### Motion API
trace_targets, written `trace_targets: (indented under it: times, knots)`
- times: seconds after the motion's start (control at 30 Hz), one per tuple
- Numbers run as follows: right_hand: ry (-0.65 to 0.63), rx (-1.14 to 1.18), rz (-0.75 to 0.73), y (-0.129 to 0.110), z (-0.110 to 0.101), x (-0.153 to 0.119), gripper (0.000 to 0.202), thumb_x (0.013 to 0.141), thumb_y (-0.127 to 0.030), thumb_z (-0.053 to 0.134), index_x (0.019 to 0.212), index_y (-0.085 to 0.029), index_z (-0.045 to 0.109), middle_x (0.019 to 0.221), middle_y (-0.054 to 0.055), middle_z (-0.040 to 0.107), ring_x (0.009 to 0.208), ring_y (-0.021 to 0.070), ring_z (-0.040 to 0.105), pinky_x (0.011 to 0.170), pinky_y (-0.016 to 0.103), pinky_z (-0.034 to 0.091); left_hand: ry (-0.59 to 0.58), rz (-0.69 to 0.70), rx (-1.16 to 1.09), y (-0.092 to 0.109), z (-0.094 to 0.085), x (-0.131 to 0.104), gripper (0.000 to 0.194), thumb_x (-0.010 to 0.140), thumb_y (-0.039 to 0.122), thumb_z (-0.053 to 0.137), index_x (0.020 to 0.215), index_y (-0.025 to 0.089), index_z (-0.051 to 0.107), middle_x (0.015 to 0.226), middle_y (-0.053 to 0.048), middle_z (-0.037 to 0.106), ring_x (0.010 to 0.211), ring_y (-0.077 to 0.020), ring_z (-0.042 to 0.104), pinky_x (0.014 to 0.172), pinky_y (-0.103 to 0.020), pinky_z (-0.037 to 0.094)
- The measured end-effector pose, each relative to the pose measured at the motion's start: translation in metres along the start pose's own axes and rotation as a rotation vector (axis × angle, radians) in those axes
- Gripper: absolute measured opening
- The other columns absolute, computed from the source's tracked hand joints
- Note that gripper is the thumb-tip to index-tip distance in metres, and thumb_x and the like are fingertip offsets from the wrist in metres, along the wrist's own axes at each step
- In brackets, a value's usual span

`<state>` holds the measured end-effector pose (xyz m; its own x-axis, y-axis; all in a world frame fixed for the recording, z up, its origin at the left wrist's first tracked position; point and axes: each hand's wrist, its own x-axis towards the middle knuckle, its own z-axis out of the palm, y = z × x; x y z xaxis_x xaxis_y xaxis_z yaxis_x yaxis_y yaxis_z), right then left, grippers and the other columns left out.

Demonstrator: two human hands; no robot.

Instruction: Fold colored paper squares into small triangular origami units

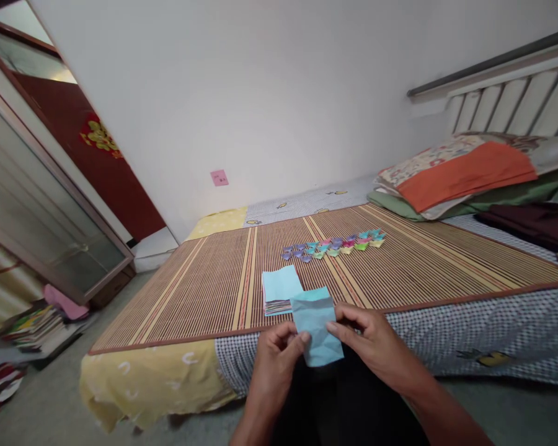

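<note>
A light blue sheet of paper with creases across it is held up in front of the bed's near edge. My left hand pinches its left edge between thumb and fingers. On the right edge, my right hand grips the same sheet, thumb in front. Just behind the sheet lies a stack of coloured paper with a light blue piece on top. Farther back, several small folded paper pieces in purple, blue, pink, green and yellow sit in rows on the striped mat.
Pillows with an orange band and dark cloth lie at the bed's right. A pink card is on the wall. Books are piled on the floor at left, near a glass-panelled door.
</note>
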<state>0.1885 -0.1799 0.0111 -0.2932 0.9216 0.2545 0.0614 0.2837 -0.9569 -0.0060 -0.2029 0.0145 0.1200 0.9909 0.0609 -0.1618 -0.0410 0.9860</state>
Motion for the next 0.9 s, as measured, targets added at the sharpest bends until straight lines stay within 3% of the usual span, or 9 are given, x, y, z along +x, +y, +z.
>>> trace_targets:
  times: [0.1,0.23,0.4,0.53,0.67,0.73,0.9]
  knots:
    - [0.068,-0.14,-0.068,-0.003,-0.001,0.001,0.024,0.093,-0.033,0.064,0.073,-0.019,0.064,0.073,-0.001,0.054,0.067,0.0152,0.05,0.061,0.027,0.039,0.005,0.03,0.052,0.0,0.0,0.001,0.029,0.083,0.045,0.08,0.085,0.015,0.08,0.066,-0.001,0.068,0.058,-0.0113,0.055,0.062,-0.022,0.046]
    - [0.029,-0.203,-0.149,-0.005,0.002,0.0,0.018,0.094,-0.022,0.058,0.081,-0.021,0.069,0.083,0.001,0.063,0.076,0.0174,0.059,0.068,0.028,0.043,0.036,-0.005,0.098,-0.001,0.001,-0.001,0.035,0.085,0.048,0.076,0.095,0.015,0.08,0.066,-0.003,0.072,0.045,-0.0097,0.053,0.049,-0.021,0.037]
    - [0.034,-0.186,-0.165,-0.003,0.007,-0.001,0.014,0.095,-0.022,0.061,0.087,-0.022,0.072,0.092,0.003,0.07,0.084,0.0191,0.065,0.074,0.029,0.048,0.059,-0.006,0.073,-0.005,0.005,0.001,0.033,0.086,0.045,0.076,0.091,0.013,0.081,0.083,-0.01,0.08,0.057,-0.0141,0.067,0.054,-0.021,0.04]
    - [0.07,-0.174,-0.194,0.0,0.006,-0.001,0.016,0.098,-0.024,0.06,0.088,-0.023,0.072,0.097,0.004,0.072,0.09,0.02,0.068,0.08,0.03,0.051,0.099,0.011,0.008,-0.01,0.004,0.002,0.029,0.079,0.041,0.083,0.092,0.016,0.084,0.081,-0.009,0.08,0.07,-0.0186,0.07,0.062,-0.024,0.05]
    - [0.203,-0.209,-0.262,0.006,0.003,-0.001,0.007,0.09,-0.021,0.068,0.09,-0.024,0.073,0.121,0.008,0.069,0.112,0.0252,0.066,0.097,0.037,0.05,0.204,0.043,-0.043,-0.011,0.002,-0.002,0.027,0.072,0.039,0.088,0.09,0.019,0.086,0.091,-0.009,0.082,0.08,-0.0213,0.072,0.076,-0.029,0.056]
    - [0.233,-0.193,-0.245,0.008,0.002,-0.002,0.005,0.088,-0.022,0.071,0.091,-0.025,0.074,0.129,0.009,0.066,0.117,0.0275,0.065,0.098,0.038,0.051,0.226,0.082,-0.032,-0.01,0.004,-0.003,0.026,0.072,0.038,0.088,0.09,0.019,0.086,0.097,-0.009,0.082,0.09,-0.025,0.073,0.084,-0.032,0.056]
    - [0.177,-0.068,-0.156,0.008,0.007,-0.001,0.017,0.096,-0.033,0.066,0.084,-0.023,0.072,0.11,0.009,0.071,0.101,0.0244,0.068,0.087,0.034,0.054,0.173,0.175,0.133,-0.012,0.009,-0.004,0.017,0.083,0.035,0.08,0.086,0.018,0.084,0.088,-0.007,0.08,0.086,-0.0232,0.071,0.084,-0.031,0.054]
